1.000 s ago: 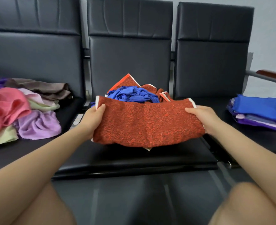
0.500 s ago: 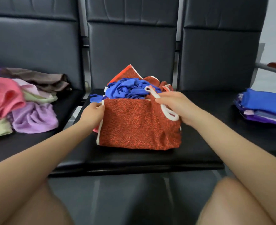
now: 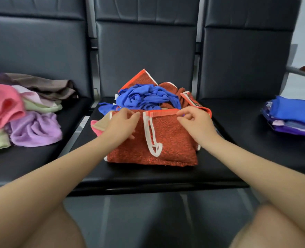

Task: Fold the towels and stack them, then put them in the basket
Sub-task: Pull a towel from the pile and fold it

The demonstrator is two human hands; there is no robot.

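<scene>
A rust-red towel (image 3: 173,145) with white and orange trim lies folded on the middle black seat (image 3: 148,174). My left hand (image 3: 121,126) pinches its top left edge. My right hand (image 3: 196,124) pinches the orange-trimmed top edge at the right. A white hanging loop lies across the towel's face. Behind it sits a crumpled blue towel (image 3: 146,97) on more rust-red cloth (image 3: 141,78). A pink and tan cloth (image 3: 98,126) peeks out under my left hand. No basket is in view.
Unfolded towels are heaped on the left seat: pink (image 3: 1,106), lilac (image 3: 35,129), pale green (image 3: 40,107), brown (image 3: 40,85). A folded stack with a blue towel on top (image 3: 295,111) rests on the right seat. A metal armrest (image 3: 302,71) is at far right. My knees fill the bottom corners.
The towel was held wide between both hands, then folded in half sideways. It now lies on the seat, with both hands at its top edge.
</scene>
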